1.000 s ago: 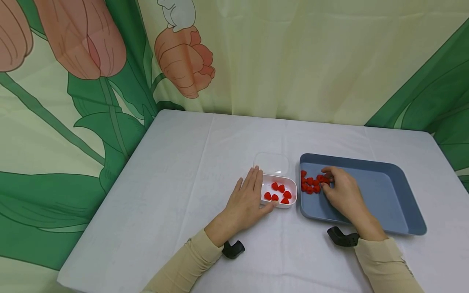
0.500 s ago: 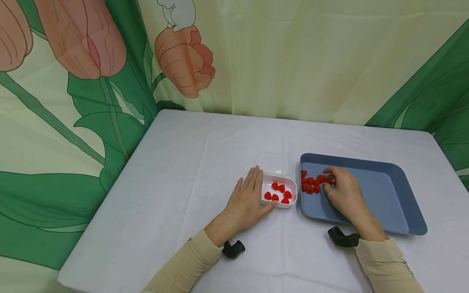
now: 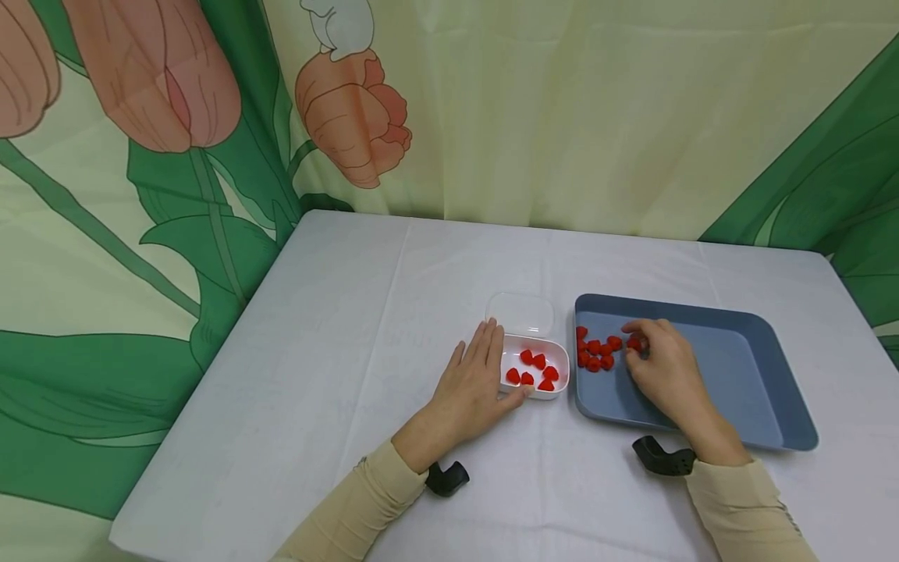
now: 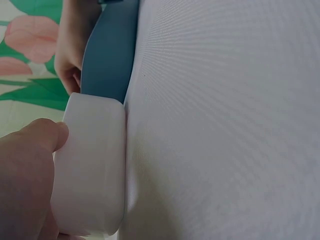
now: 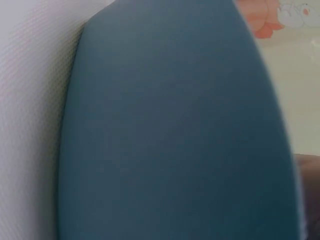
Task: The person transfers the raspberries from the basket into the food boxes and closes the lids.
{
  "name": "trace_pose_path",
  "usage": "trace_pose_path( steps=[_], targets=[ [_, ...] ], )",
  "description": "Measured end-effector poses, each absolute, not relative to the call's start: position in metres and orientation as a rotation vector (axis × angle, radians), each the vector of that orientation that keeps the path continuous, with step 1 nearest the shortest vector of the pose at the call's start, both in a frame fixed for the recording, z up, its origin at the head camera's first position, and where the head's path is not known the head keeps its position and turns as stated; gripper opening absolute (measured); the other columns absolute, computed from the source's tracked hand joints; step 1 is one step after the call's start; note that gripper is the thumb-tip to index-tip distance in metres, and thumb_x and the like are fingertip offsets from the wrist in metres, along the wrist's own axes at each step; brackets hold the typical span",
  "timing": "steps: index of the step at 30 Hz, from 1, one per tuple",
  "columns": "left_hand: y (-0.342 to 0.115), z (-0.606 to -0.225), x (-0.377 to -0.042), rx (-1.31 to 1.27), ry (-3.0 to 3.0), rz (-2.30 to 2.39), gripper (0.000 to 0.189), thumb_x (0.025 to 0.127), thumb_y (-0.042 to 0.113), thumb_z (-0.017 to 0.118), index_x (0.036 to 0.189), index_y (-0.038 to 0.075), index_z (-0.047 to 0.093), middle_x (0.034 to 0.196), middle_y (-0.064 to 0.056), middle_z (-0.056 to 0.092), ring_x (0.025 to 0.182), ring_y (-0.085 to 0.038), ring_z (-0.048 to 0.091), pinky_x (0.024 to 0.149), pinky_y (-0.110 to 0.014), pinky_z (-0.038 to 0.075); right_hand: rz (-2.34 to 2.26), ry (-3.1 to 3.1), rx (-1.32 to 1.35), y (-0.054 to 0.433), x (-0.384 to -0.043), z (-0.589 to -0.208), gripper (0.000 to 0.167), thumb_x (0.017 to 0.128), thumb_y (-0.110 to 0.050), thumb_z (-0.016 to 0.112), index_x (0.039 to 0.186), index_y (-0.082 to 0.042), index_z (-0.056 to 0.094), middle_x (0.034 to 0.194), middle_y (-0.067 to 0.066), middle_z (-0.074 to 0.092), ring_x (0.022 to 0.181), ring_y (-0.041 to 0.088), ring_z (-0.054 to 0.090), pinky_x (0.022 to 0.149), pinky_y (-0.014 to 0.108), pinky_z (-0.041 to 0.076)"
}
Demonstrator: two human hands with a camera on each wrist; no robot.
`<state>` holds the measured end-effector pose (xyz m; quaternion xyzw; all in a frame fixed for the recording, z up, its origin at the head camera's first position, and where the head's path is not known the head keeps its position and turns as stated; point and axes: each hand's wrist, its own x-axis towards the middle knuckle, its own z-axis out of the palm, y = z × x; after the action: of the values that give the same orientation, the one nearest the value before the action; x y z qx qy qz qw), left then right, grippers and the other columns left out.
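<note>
Presently, the two hands were busy at two different containers on a bench (image 3: 323,328) covered with white cloth. The left hand (image 3: 469,398) lay flat with its fingers straight and close together along the left side of a small white box (image 4: 95,165), while its thumb touched the near wall. This outer wall was plain white and smooth in the left wrist view. Inside the box there were six visible red pieces (image 3: 539,361), small and roughly pointed. Just behind it lay a clear plastic cover (image 3: 521,314), flat on the cloth. The right hand (image 3: 663,371) was above the left part of a blue-grey tray (image 3: 730,367), with thumb and fingers bent and pinching one red piece (image 3: 634,343); whether this piece was raised from the tray floor, I could not tell. Near these fingertips, a cluster of more red pieces (image 3: 594,364) was gathered against the left wall of the tray, many of them touching each other. The tray stood just beside the box, at its right. In the right wrist view, the plain outer wall of the tray covered nearly everything, so the grasp was hidden. Both arms wore beige sleeves (image 3: 372,492). Behind the bench, a pale curtain (image 3: 562,117) carried printed pictures: large pink tulips (image 3: 158,70), green leaves and a white animal figure (image 3: 344,27).
</note>
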<state>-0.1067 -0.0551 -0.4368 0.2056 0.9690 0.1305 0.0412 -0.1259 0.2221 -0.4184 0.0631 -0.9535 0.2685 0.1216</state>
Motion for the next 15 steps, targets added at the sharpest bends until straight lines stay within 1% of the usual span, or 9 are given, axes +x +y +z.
trace_pose_path(
  steps=[7,15],
  targets=[
    [-0.0558,-0.437,-0.1065,0.624,2.964,0.397,0.094,0.094,0.059,0.052,0.159,0.005,0.012,0.167,-0.01,0.013,0.156,-0.024,0.011,0.122,-0.052,0.025,0.79,-2.756,0.214,0.2197,-0.1242,-0.4154,0.028,0.078,0.009,0.067,0.106,0.007,0.067,0.091,0.023,0.059,0.077,0.031,0.055,0.06,0.03,0.04],
    [-0.0557,-0.4365,-0.1067,0.62,2.957,0.392,0.094,0.094,0.06,0.052,0.159,0.005,0.01,0.168,-0.01,0.012,0.156,-0.024,0.01,0.122,-0.052,0.024,0.787,-2.737,0.238,0.2156,-0.1212,-0.412,0.024,0.081,0.007,0.065,0.104,0.005,0.069,0.096,0.02,0.061,0.08,0.032,0.058,0.062,0.031,0.044]
  ],
)
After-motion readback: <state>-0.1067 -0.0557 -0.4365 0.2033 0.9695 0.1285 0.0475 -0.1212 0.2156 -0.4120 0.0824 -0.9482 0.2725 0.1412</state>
